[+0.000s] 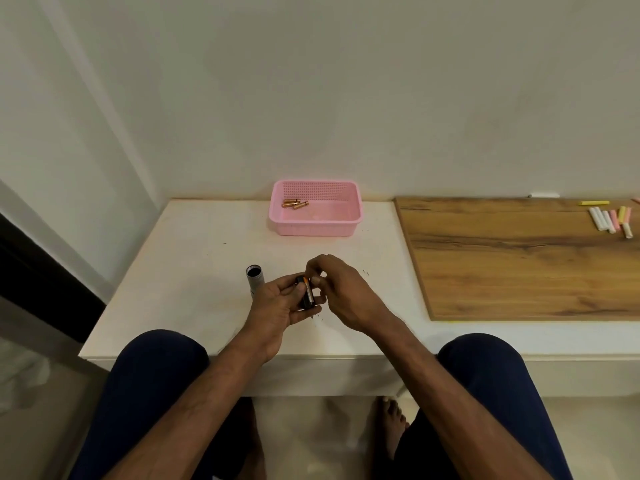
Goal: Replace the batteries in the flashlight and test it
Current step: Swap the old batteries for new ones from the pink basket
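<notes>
- Presently a black battery holder (pixel 304 299) is cupped in the left hand (pixel 277 306), near the table's (pixel 194 258) front edge.
- A battery (pixel 308 289) is pinched by the right hand (pixel 341 292) against the holder.
- Reversed polarity would likely stop the flashlight body (pixel 255 280), standing just left, from lighting.
- Spare batteries (pixel 294 203) lie in the far pink basket (pixel 349 223).

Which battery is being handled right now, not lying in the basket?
The orange-and-black battery between both hands, sitting against the black holder in the left hand. The copper-coloured batteries lie loose in the pink basket.

Left hand (pixel 277 303) cupped palm-up, right hand (pixel 337 289) pinching above it
</notes>
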